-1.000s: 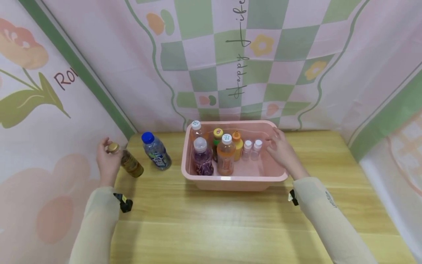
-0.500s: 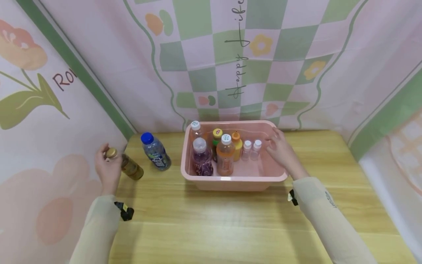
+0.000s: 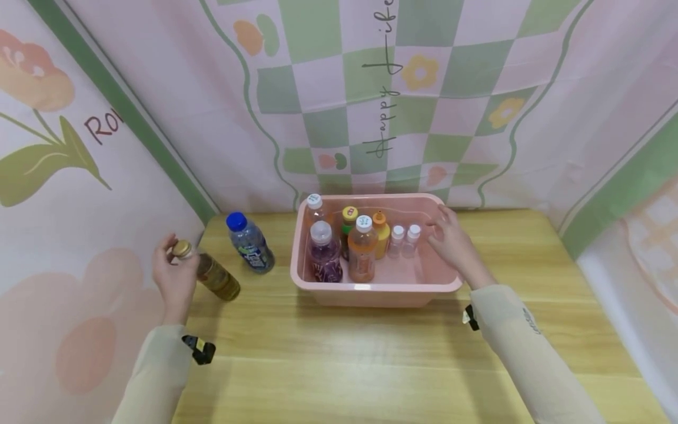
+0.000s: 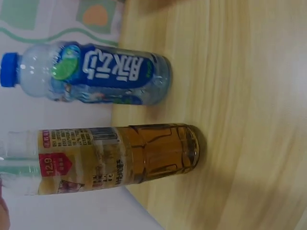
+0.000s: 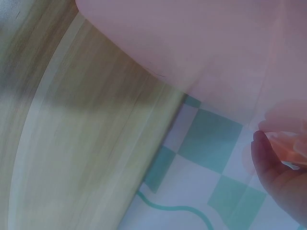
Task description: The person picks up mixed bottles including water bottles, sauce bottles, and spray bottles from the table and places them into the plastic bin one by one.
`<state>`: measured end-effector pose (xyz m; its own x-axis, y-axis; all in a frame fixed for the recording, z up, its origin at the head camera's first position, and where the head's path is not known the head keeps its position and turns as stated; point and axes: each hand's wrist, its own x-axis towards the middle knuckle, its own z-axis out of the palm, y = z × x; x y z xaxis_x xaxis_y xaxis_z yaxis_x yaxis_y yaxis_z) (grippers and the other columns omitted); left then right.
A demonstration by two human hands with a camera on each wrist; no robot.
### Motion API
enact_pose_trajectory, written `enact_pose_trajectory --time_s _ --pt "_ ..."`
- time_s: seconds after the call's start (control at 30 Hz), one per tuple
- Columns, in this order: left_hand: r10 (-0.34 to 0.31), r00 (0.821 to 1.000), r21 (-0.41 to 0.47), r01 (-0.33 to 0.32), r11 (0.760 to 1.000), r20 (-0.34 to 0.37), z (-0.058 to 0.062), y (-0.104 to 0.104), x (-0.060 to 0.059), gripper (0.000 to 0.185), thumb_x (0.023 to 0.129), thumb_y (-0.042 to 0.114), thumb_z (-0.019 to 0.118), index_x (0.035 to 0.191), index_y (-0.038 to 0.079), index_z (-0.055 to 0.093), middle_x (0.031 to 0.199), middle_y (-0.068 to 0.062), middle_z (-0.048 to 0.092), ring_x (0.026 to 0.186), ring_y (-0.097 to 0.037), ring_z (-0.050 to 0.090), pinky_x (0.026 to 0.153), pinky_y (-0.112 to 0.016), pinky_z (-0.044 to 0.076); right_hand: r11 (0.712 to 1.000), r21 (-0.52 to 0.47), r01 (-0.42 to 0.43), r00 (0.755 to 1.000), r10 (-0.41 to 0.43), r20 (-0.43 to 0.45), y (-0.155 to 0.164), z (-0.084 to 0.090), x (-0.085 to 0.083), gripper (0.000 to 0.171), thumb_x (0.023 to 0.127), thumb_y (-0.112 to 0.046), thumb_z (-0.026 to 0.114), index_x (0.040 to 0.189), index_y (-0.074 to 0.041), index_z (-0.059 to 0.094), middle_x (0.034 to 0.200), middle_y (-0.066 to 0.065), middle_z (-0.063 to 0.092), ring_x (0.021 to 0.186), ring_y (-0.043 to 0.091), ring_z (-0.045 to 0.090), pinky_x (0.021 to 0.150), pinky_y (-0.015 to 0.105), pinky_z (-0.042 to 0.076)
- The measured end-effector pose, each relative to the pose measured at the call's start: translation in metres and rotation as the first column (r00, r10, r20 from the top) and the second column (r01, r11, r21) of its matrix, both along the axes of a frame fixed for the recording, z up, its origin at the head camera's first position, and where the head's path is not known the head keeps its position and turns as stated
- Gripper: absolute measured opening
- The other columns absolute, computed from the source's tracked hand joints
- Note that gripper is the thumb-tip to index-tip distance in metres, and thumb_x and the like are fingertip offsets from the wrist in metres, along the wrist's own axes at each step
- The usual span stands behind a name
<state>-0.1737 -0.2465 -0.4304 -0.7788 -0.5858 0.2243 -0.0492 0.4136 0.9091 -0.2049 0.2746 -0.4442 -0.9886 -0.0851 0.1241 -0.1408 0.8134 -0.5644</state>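
Observation:
My left hand (image 3: 176,281) grips a clear bottle of amber drink (image 3: 219,280) around its neck, just below the gold cap. In the left wrist view its paper label shows a red 12.9 mark, and its base is close over the wooden table. Beside it stands a blue-capped drink bottle (image 4: 108,74) with a blue label. My right hand (image 3: 454,248) holds the right end of a pink plastic bin (image 3: 371,287) by the rim, fingers bent over the edge. The right wrist view shows part of that hand (image 5: 283,179) against the bin's pink wall.
Inside the bin stand a purple drink bottle (image 3: 325,259), an orange drink bottle (image 3: 363,256), a yellow squeeze bottle (image 3: 381,238), a yellow-capped jar (image 3: 349,221), another white-capped bottle (image 3: 315,209) and two small white-capped bottles. Patterned curtains (image 3: 402,118) hang behind the wooden table (image 3: 339,359).
My left hand has carried the amber bottle a little toward me and to the right over the last half second. My right hand and the bin have stayed put.

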Motion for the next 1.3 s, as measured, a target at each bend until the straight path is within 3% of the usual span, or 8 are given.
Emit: enact_pose_trajectory --time_s 0.43,0.6,0.87,1.3 --pt "-0.044 0.993 0.028 0.047 0.998 -0.112 0.032 0.026 0.007 0.058 0.079 0.002 0.069 0.133 0.016 0.052 0.125 0.004 0.055 0.114 -0.014 0.055 0.08 -0.014 0.04 1.0 0.024 -0.001 1.0 0.0 0.017 0.002 0.001 0.001 0.037 0.091 -0.011 0.053 0.122 0.009 0.054 0.154 0.03 0.015 0.119 0.06 0.042 0.102 0.067 0.037" --pt "-0.048 0.986 0.057 0.058 0.997 -0.159 0.048 0.036 0.01 0.056 0.079 0.003 0.07 0.132 0.013 0.053 0.125 0.005 0.056 0.111 -0.007 0.054 0.078 -0.014 0.04 1.0 0.02 0.001 1.0 -0.002 0.017 0.002 0.0 0.0 0.037 0.09 -0.011 0.053 0.122 0.009 0.054 0.154 0.029 0.015 0.12 0.059 0.042 0.102 0.067 0.037" --pt "-0.048 0.958 0.15 0.094 0.984 -0.284 0.08 0.054 0.016 0.054 0.078 0.002 0.07 0.128 0.015 0.054 0.121 0.008 0.056 0.106 -0.003 0.054 0.077 -0.017 0.038 1.0 0.018 0.0 1.0 0.0 0.02 0.001 0.002 0.0 0.037 0.09 -0.009 0.053 0.123 0.008 0.053 0.154 0.029 0.015 0.12 0.059 0.042 0.102 0.067 0.037" --pt "-0.175 0.912 0.133 0.239 0.962 -0.371 0.121 0.087 0.027 0.054 0.078 -0.002 0.071 0.127 0.015 0.054 0.12 0.007 0.06 0.101 -0.011 0.058 0.072 -0.016 0.044 1.0 0.022 0.003 1.0 -0.003 0.027 0.0 0.002 0.0 0.037 0.09 -0.01 0.054 0.123 0.008 0.053 0.155 0.029 0.015 0.12 0.059 0.042 0.1 0.067 0.039"
